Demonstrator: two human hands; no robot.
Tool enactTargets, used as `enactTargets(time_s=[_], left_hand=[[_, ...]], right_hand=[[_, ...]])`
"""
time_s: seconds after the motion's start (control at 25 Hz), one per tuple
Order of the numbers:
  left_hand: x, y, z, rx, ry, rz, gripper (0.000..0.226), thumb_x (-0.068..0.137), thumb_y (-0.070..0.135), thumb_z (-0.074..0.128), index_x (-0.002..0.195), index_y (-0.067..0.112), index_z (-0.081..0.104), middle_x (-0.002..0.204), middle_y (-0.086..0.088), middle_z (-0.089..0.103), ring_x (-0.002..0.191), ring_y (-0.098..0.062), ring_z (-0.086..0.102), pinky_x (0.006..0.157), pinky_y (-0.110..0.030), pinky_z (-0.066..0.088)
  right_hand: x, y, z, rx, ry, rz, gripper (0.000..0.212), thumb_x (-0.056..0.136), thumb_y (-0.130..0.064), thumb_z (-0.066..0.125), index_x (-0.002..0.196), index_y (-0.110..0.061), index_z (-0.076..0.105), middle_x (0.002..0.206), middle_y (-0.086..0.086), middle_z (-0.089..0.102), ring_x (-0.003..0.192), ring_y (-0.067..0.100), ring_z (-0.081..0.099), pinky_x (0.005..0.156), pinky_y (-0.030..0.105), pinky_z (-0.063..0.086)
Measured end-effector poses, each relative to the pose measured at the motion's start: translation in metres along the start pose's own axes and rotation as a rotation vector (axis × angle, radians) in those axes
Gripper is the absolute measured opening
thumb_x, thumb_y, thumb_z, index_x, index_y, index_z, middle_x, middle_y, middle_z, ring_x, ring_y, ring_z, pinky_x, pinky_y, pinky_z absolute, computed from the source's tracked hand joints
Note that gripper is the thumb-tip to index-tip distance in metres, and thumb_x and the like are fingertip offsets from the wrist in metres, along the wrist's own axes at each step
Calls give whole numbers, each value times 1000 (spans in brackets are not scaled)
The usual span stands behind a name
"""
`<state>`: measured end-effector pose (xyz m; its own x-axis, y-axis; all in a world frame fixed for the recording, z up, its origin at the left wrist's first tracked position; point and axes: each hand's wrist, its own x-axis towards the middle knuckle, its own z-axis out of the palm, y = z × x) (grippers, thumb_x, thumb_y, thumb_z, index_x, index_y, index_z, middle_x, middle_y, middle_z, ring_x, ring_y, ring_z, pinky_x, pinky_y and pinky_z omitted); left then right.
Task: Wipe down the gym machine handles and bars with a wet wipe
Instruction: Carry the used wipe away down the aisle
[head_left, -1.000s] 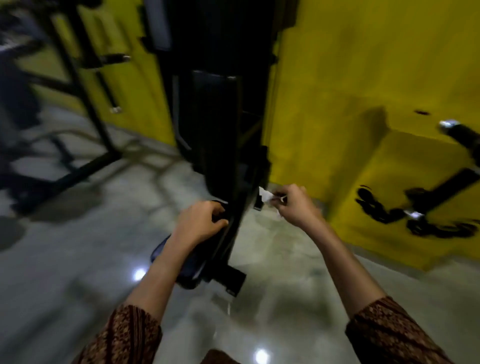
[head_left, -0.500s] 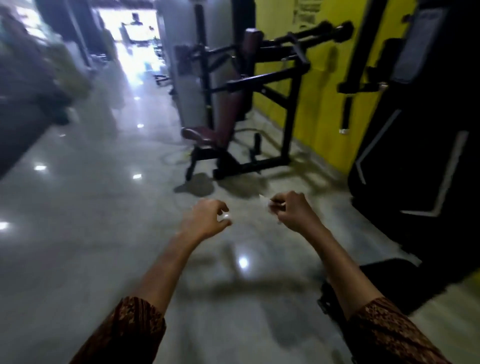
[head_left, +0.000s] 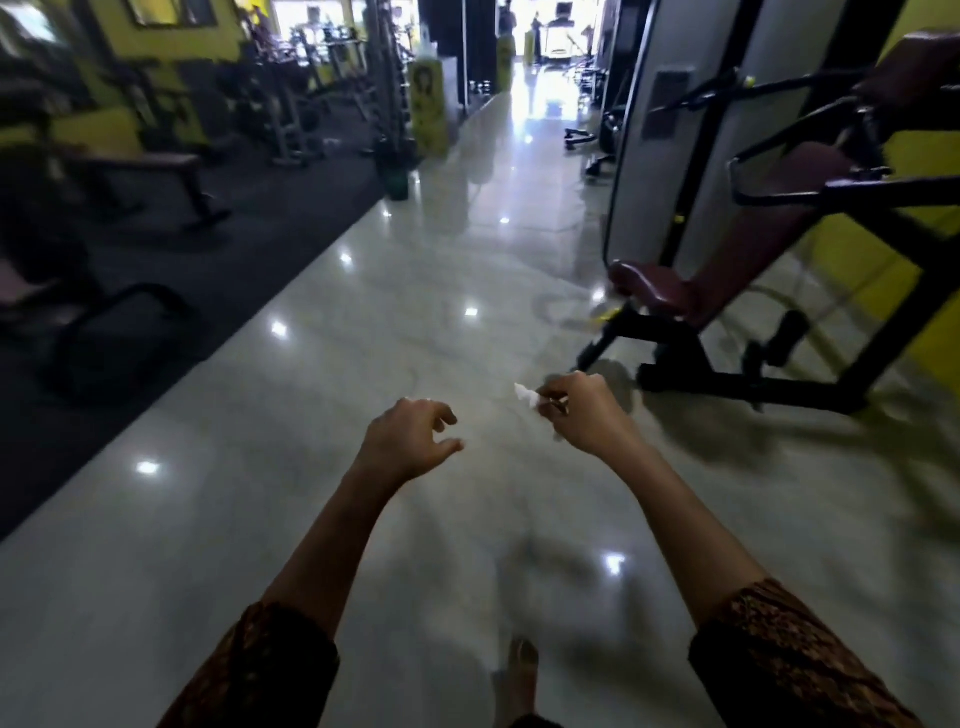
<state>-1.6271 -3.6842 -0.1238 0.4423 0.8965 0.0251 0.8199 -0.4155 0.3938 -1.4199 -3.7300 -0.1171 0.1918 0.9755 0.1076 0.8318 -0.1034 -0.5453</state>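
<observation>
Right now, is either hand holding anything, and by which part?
The right hand pinches a small white wipe by one end; the left hand holds nothing.

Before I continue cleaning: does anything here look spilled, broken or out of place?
Nothing plainly stands out. The floor shows only lamp reflections, the machine on the right stands upright, and the right hand pinches the wipe. Blur could hide small damage.

Both forearms reach forward, roughly parallel, bare from the patterned sleeves (head_left: 270, 670) to the wrists. Left hand (head_left: 410, 439) palm down, fingers loosely curled, thumb out, holding nothing. Right hand (head_left: 584, 415) knuckles up, fingertips pinching a small white wet wipe (head_left: 525, 396) that pokes out toward the left hand.
</observation>
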Motion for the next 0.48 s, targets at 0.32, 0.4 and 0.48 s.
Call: enactTargets(time_s=[0.32,0.4,0.48], left_hand=[[202,-43,-31,36,24,-133,37,81,42,67,113,24,64,109,6,67,102,-11,59,85,-28,47],[258,-50,-40,26,76,-138,36,81,42,66,113,25,64,109,6,67,103,-12,59,84,-28,46],[296,-58,-44,17,87,-146,36,82,42,66,113,25,63,108,6,67,104,-13,58,84,-28,46]], right_hand=[[238,8,16,-27,-104,-116,16,89,-9,53,98,-9,67,90,15,63,75,30,64,72,39,54],[299,11,15,-7,-92,-143,16,89,-9,54,97,-8,67,90,16,64,76,30,64,72,40,54],[343,15,20,11,-93,-151,16,89,-9,54,97,-9,68,90,16,65,80,30,64,73,40,54]])
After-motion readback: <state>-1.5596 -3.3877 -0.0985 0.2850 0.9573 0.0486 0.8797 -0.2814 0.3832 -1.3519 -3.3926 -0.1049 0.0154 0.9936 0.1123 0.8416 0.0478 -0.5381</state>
